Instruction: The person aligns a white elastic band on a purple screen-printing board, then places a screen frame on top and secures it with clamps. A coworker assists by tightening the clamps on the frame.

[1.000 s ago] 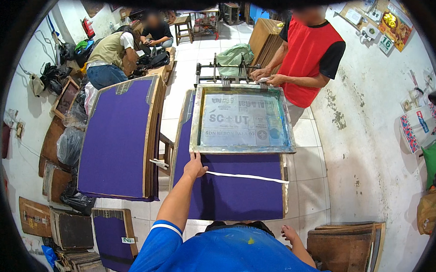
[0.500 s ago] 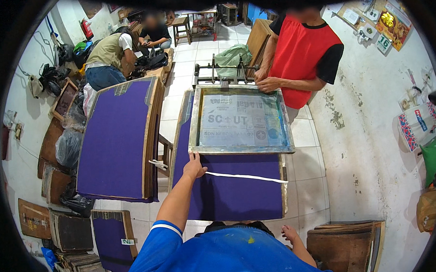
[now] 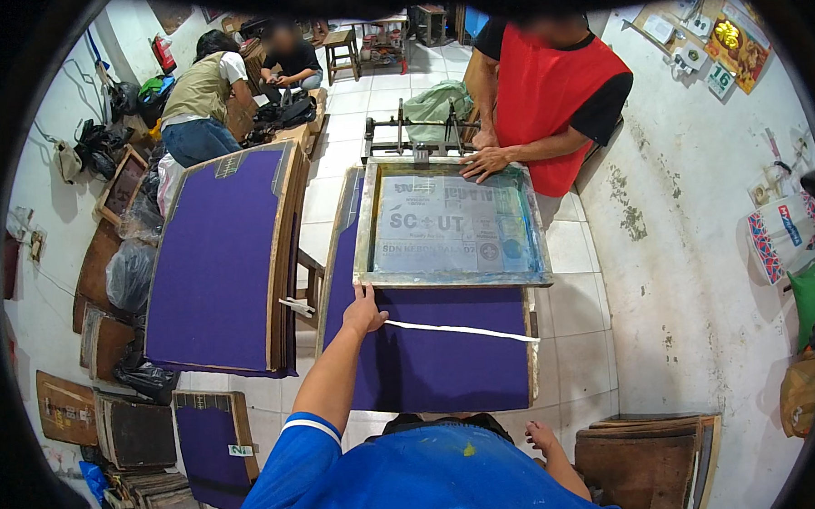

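Note:
A wooden-framed printing screen [image 3: 454, 281] with lettering in its mesh lies over the far part of a board covered in purple fabric [image 3: 449, 375]. At the screen's near left corner, my left hand [image 3: 364, 311] has its fingertips over the frame's edge, gripping it. A white strip [image 3: 461, 329] runs across the fabric, from beside that hand to the board's right edge. My right hand [image 3: 541, 437] hangs low at my right side, fingers apart, holding nothing. A co-worker's hand [image 3: 487, 164] rests on the screen's far edge, next to a metal clamp rig [image 3: 421, 149].
Left of the board stands a stack of purple-covered boards [image 3: 217, 263]; a smaller purple board [image 3: 211, 445] is nearer me. Brown boards [image 3: 640, 467] lean at lower right. The co-worker in red [image 3: 555, 102] stands beyond the screen. Two people are farther back left.
The co-worker has leaned in over the screen and spread one hand flat on its far edge. The person in the vest has raised their head. My hands stay where they were.

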Motion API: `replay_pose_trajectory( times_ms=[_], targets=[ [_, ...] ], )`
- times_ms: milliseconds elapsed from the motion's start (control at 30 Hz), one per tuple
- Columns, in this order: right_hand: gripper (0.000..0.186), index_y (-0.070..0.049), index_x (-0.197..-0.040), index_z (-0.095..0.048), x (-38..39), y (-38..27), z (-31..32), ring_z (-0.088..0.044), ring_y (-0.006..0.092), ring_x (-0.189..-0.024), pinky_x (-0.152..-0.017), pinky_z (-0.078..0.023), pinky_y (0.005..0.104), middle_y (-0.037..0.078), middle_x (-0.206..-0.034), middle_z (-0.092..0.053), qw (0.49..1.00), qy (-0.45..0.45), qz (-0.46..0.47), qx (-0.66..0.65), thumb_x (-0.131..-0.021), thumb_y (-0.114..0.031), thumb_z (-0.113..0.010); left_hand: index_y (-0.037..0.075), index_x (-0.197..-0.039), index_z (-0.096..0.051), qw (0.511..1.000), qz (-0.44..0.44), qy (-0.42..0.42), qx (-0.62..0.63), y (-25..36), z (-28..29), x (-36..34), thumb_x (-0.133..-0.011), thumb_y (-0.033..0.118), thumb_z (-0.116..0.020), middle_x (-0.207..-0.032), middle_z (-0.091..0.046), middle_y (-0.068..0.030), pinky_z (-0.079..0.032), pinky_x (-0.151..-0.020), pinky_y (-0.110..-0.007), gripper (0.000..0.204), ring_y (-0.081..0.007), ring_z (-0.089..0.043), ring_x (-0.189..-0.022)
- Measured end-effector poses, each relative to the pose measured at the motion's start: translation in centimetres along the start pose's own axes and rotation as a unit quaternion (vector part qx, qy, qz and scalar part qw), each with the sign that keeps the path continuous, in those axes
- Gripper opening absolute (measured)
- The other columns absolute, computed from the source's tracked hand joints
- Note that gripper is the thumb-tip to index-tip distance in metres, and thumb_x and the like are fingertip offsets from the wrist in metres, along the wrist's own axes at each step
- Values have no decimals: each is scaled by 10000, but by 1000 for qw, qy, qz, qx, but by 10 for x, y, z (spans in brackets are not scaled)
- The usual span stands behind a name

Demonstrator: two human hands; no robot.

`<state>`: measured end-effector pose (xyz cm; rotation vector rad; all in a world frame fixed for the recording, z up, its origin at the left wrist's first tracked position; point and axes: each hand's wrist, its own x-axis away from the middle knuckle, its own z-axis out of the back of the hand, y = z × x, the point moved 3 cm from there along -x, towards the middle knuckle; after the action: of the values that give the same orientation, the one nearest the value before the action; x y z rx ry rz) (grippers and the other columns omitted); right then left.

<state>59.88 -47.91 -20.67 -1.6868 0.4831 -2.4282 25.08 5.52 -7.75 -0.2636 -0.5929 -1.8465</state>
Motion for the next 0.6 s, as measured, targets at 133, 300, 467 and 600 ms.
replay_pose_trajectory(
  times_ms=[133, 300, 467, 600],
  targets=[
    [521, -146, -1427, -574, -4, 2, 0, -646, 231, -1004, -822, -518, 419, 65, -1180, -672, 1000, -13, 10, -4, -1036, -490, -560, -26, -1653, -143, 1000, 6, -6, 3, 2, 2, 2, -915, 456, -755, -1690, -94, -381, -486, -1137, -458, 1074, -464, -535, -1390],
    [524, -152, -1432, -571, -10, 8, -1, -643, 220, -980, -809, -515, 412, 60, -1175, -673, 1000, -6, -2, -12, -1033, -492, -565, 0, -1663, -141, 1000, 22, -10, -1, 4, 4, 3, -919, 459, -751, -1711, -77, -342, -489, -1134, -463, 1066, -456, -539, -1391],
    [488, -150, -1378, -604, -10, 9, -1, -639, 199, -938, -775, -513, 388, 48, -1139, -677, 1000, -12, 15, -15, -1032, -493, -569, 0, -1664, -138, 1000, 20, -13, 4, 6, 6, 5, -909, 452, -756, -1715, -75, -336, -500, -1119, -467, 1075, -454, -554, -1375],
    [429, -86, -1243, -684, -7, 10, 0, -621, 130, -689, -527, -462, 296, 18, -911, -659, 998, 29, 23, -49, -1004, -437, -621, -11, -1661, -136, 1000, 24, -10, 1, 6, 5, 4, -902, 449, -760, -1714, -73, -337, -505, -1110, -470, 1085, -457, -563, -1364]
  ],
)
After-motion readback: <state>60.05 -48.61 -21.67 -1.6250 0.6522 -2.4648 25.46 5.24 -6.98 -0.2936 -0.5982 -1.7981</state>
